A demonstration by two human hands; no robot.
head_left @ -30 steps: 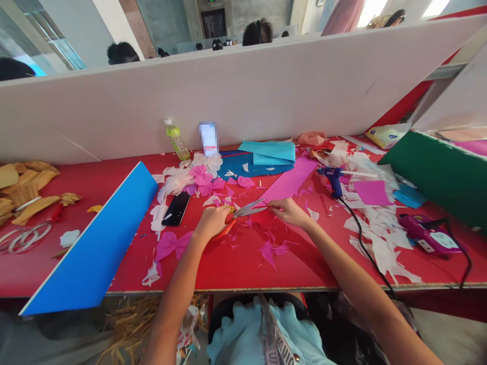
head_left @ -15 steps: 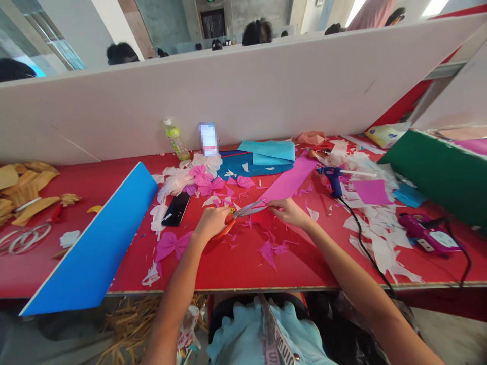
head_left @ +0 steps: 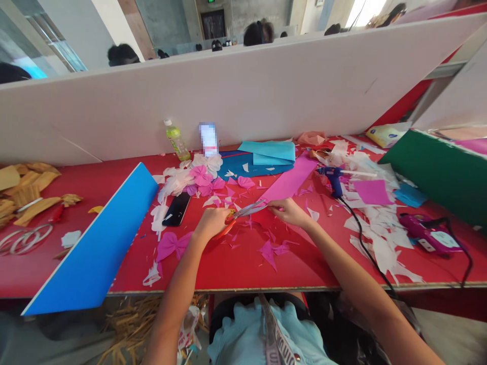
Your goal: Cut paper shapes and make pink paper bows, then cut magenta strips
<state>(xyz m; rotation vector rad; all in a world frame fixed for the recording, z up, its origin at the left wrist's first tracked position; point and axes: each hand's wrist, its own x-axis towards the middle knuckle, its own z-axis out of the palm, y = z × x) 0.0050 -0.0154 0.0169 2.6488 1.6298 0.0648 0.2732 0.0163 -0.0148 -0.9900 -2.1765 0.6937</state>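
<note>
The tabletop (head_left: 251, 271) was red. The scissors (head_left: 249, 208) had orange handles (head_left: 224, 231) and silver blades; the paper strip (head_left: 289, 177) was bright pink, the folded sheet (head_left: 274, 153) turquoise. The glue gun (head_left: 334, 182) was dark blue, its glue stick (head_left: 359, 174) white.

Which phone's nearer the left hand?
The dark-screened phone, lying flat on the red table; the other phone is farther from the left hand, upright by the bottle, screen lit.

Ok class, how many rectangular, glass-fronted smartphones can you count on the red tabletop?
2: one flat black smartphone left of the left hand; one bright-screened smartphone upright before the long pale partition. Thin white scraps could hide others.
</note>
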